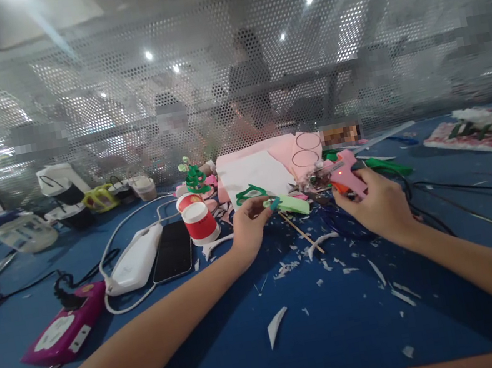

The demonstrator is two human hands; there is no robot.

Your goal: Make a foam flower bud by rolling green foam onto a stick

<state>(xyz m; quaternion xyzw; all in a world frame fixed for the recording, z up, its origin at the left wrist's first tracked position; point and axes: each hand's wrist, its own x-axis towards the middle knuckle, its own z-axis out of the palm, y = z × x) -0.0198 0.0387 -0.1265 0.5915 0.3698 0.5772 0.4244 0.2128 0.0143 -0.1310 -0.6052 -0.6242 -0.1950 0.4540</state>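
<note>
My left hand pinches a light green foam piece fixed on a thin wooden stick that slants down to the blue table. My right hand grips a pink hot glue gun whose nozzle points left toward the foam piece; a small red light shows on its body. Both hands are closed round what they hold. A dark green cut-out shape lies just behind my left hand on white sheets.
A red and white paper cup, a black phone, a white power bank and a purple device lie at the left. Pink sheets, black cables and white scraps litter the table. People sit beyond a perforated screen.
</note>
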